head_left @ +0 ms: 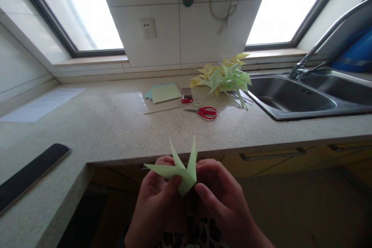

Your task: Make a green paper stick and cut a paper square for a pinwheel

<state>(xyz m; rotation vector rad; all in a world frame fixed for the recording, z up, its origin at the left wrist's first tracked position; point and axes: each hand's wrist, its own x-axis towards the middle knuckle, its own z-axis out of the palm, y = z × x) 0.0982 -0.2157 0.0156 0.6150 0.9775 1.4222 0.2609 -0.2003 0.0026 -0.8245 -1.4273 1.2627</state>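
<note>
A folded pale green paper [187,178] with several pointed flaps is held in front of the counter edge, low in the head view. My left hand [158,193] pinches it from the left, thumb pressed on its front face. At its right edge, my right hand [222,197] has curled fingers, with the thumb tip against the paper's lower right corner. The fingers behind the paper are partly hidden. On the counter beyond lie red-handled scissors [207,112], a thin pale stick [164,109] and a small roll of tape [198,104].
Yellow and green folded-paper pinwheels [226,75] on sticks lie heaped beside the steel sink [279,116]. Flat paper sheets [166,93] and a small red box [186,96] sit mid-counter. A dark flat object [31,174] and a printed sheet [40,104] lie at left.
</note>
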